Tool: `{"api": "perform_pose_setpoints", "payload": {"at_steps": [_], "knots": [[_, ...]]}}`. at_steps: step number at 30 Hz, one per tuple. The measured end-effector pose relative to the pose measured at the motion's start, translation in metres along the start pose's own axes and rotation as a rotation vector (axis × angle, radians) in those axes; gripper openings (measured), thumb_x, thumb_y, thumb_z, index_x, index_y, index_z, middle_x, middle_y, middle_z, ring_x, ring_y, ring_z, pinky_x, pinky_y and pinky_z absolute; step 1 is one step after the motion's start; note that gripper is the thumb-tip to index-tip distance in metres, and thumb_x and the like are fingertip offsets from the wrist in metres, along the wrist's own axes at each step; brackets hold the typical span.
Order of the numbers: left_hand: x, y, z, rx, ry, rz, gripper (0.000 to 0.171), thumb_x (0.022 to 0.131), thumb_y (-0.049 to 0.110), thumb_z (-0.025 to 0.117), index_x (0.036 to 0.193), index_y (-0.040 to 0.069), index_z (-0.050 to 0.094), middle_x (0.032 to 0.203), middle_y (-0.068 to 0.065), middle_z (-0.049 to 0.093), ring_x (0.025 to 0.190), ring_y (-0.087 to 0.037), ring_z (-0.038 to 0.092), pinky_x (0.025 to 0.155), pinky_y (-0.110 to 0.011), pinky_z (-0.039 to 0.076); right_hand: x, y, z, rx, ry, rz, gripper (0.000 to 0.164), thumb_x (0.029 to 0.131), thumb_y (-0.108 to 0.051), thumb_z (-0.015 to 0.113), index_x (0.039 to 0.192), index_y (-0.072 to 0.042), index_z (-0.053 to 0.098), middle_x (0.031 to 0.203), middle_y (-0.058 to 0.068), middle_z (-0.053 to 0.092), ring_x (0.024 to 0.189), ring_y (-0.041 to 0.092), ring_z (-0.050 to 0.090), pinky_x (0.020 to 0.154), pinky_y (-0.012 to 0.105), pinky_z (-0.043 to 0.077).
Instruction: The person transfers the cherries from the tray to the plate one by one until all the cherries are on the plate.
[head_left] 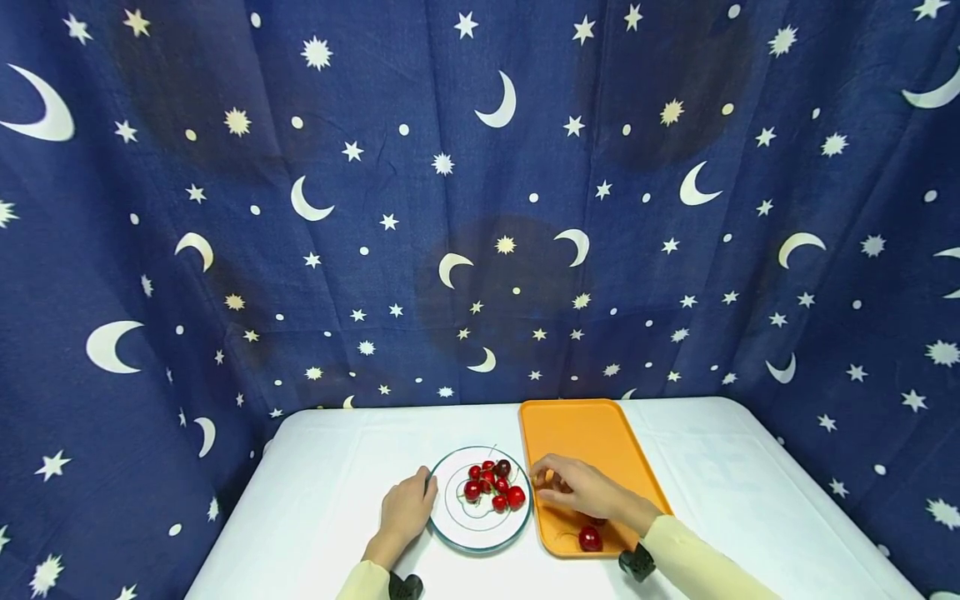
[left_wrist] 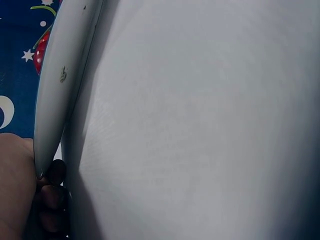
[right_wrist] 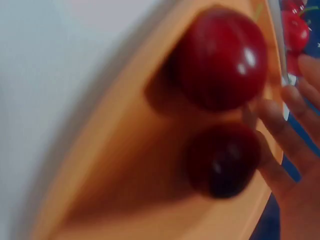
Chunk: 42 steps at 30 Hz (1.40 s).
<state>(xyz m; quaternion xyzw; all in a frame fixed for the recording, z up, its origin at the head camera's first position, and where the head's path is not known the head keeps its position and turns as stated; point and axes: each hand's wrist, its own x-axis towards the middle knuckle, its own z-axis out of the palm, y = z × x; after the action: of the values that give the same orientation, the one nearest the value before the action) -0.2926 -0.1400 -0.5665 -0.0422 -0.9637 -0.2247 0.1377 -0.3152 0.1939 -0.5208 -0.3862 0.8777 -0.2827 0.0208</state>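
A white plate with a dark rim bears several red cherries, some with green stems. My left hand grips its left edge; in the left wrist view the thumb lies on one side of the rim and the fingertips on the other. My right hand is over the left side of an orange tray, fingertips close to the plate's right edge. Its fingers are loosely bent and apart, with nothing between them. Two cherries lie in the tray near that wrist: a bright red one and a darker one.
The plate and tray stand side by side on a white-covered table. Behind and around it hangs a dark blue curtain with moons and stars. A black wrist device sits at the tray's near right corner.
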Motion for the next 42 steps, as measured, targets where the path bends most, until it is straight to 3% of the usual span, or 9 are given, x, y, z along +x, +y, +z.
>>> {"api": "perform_pose_setpoints", "payload": {"at_steps": [5, 15, 21, 26, 32, 42], "knots": [[0.001, 0.001, -0.002, 0.005, 0.003, -0.002, 0.027, 0.104, 0.027, 0.055, 0.110, 0.005, 0.068, 0.087, -0.011, 0.074, 0.073, -0.026, 0.067, 0.066, -0.039, 0.048, 0.000, 0.004, -0.014, 0.007, -0.113, 0.048, 0.021, 0.102, -0.030, 0.064, 0.116, -0.015, 0.066, 0.107, -0.004, 0.071, 0.088, 0.003, 0.058, 0.081, 0.025, 0.053], [-0.003, 0.001, 0.000, 0.001, 0.005, 0.006, 0.026, 0.104, 0.028, 0.055, 0.109, 0.006, 0.068, 0.084, -0.010, 0.073, 0.071, -0.025, 0.066, 0.066, -0.039, 0.048, -0.008, 0.008, -0.027, 0.023, -0.246, 0.093, 0.013, 0.101, -0.028, 0.066, 0.109, -0.018, 0.070, 0.098, -0.013, 0.068, 0.084, -0.004, 0.056, 0.081, 0.023, 0.052], [-0.004, 0.000, 0.001, 0.004, 0.015, 0.007, 0.025, 0.104, 0.027, 0.055, 0.107, 0.006, 0.068, 0.082, -0.009, 0.072, 0.067, -0.022, 0.063, 0.063, -0.037, 0.047, -0.015, 0.013, -0.028, 0.057, -0.276, 0.055, 0.016, 0.100, -0.028, 0.068, 0.109, -0.015, 0.070, 0.098, -0.011, 0.069, 0.084, -0.006, 0.055, 0.079, 0.020, 0.050], [-0.001, 0.000, 0.001, 0.004, 0.019, 0.009, 0.023, 0.104, 0.027, 0.055, 0.101, 0.008, 0.067, 0.075, -0.006, 0.068, 0.062, -0.018, 0.056, 0.060, -0.034, 0.043, -0.018, 0.013, -0.034, 0.097, -0.289, 0.060, 0.018, 0.097, -0.027, 0.072, 0.109, -0.014, 0.070, 0.101, -0.003, 0.071, 0.085, 0.004, 0.058, 0.078, 0.021, 0.050], [0.004, -0.002, -0.002, 0.014, 0.031, 0.007, 0.023, 0.104, 0.027, 0.055, 0.103, 0.007, 0.067, 0.080, -0.009, 0.070, 0.068, -0.024, 0.063, 0.062, -0.039, 0.046, -0.015, 0.012, -0.040, 0.057, -0.286, 0.057, 0.022, 0.094, -0.027, 0.076, 0.110, -0.014, 0.069, 0.105, 0.001, 0.070, 0.087, 0.011, 0.058, 0.078, 0.023, 0.049], [0.000, -0.001, 0.000, -0.004, -0.011, -0.006, 0.029, 0.105, 0.028, 0.053, 0.112, 0.004, 0.068, 0.086, -0.011, 0.074, 0.074, -0.026, 0.068, 0.068, -0.041, 0.050, -0.023, 0.011, -0.041, 0.111, -0.304, 0.050, 0.026, 0.090, -0.021, 0.080, 0.110, -0.011, 0.068, 0.101, 0.007, 0.067, 0.080, 0.018, 0.059, 0.071, 0.024, 0.051]]}}
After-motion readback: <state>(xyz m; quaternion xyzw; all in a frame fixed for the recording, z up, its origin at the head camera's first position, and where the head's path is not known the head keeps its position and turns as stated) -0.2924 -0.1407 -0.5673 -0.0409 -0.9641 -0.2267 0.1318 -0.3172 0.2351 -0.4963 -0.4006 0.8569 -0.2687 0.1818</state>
